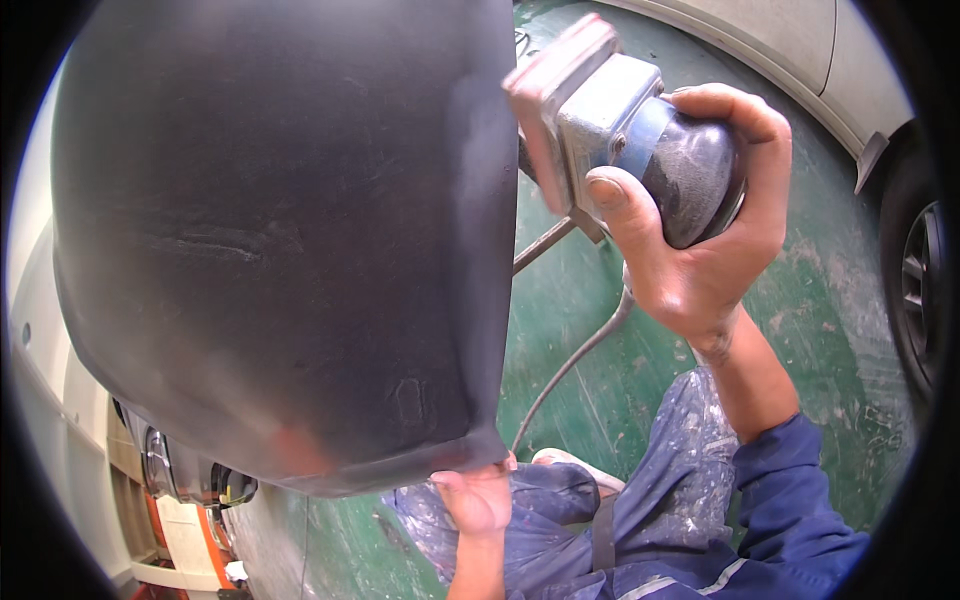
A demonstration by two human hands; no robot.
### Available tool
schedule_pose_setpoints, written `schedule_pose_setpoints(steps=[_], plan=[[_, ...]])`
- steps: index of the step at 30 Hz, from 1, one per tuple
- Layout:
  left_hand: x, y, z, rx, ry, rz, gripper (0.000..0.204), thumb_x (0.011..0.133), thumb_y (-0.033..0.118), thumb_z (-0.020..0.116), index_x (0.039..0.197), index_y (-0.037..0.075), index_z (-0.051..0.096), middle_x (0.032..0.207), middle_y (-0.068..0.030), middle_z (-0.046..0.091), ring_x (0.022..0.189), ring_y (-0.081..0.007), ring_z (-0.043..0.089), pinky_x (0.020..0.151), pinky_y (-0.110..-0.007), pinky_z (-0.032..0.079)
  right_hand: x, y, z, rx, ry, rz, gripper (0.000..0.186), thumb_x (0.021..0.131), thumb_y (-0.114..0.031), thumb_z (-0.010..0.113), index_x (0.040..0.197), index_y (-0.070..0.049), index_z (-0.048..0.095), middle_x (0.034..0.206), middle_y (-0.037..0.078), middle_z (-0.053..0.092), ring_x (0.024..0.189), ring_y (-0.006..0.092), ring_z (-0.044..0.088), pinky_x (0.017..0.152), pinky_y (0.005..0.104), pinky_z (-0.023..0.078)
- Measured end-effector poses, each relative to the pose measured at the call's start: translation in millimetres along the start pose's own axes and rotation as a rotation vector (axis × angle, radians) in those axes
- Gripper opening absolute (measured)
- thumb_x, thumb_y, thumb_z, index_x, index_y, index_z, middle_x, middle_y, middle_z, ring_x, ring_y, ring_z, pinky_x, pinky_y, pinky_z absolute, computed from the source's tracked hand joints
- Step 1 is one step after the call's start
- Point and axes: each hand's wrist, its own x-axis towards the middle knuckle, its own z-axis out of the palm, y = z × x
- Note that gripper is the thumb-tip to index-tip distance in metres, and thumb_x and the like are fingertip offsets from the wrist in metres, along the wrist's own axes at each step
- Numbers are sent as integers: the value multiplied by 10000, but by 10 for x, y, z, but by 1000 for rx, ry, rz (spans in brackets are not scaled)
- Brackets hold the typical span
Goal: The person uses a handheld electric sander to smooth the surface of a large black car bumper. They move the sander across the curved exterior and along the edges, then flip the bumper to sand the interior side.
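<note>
My right hand (715,215) is wrapped round the black domed grip of a power sander (610,115), thumb on the near side and fingers over the far side. The sander is tilted so its flat, reddish pad faces left, at the right edge of a large dark grey panel (290,200); whether the pad touches it I cannot tell. Pale scuffs and a dusty patch mark the panel. At its lower right corner my left hand (478,500) grips the panel's edge, with the fingers partly hidden beneath it.
A grey hose (585,350) runs down from the sander over the scratched green floor (820,290). On the right stands a light-coloured car (770,40) with its wheel (915,260) close by. Behind the panel at lower left is another vehicle's front (185,470). Part of a stand bar (543,245) shows.
</note>
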Motion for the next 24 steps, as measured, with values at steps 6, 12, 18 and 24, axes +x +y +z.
schedule_pose_setpoints(steps=[6,12,18,24], plan=[[-31,16,-16,32,45,-19,643,988,712,522,1361,197,610,1195,4,697,1004,-194,641,755,-398,519,0,-164,-10,102,-289,-129,655,745,-194,913,1237,14,534,1085,136,574,961,249,571,856,366,477],[-70,-23,13,-11,154,-55,744,978,697,563,1401,86,542,1227,-83,661,1036,-248,638,864,-433,529,-623,-677,-247,219,-529,-159,466,709,-267,920,1045,-58,674,937,165,666,665,266,648,537,376,532],[-78,6,-46,72,18,-86,873,1011,750,439,1576,85,442,1536,-97,553,1380,-261,549,1187,-459,429,-1023,-899,-307,223,-591,-310,453,815,-312,861,1138,-70,656,948,166,674,628,223,668,548,311,575],[-84,17,56,7,90,-74,898,976,725,538,1551,39,452,1548,-104,536,1404,-276,538,1170,-475,445,-808,-790,-279,301,-583,-269,458,805,-292,875,1122,-47,652,940,178,667,608,238,652,513,323,551]])
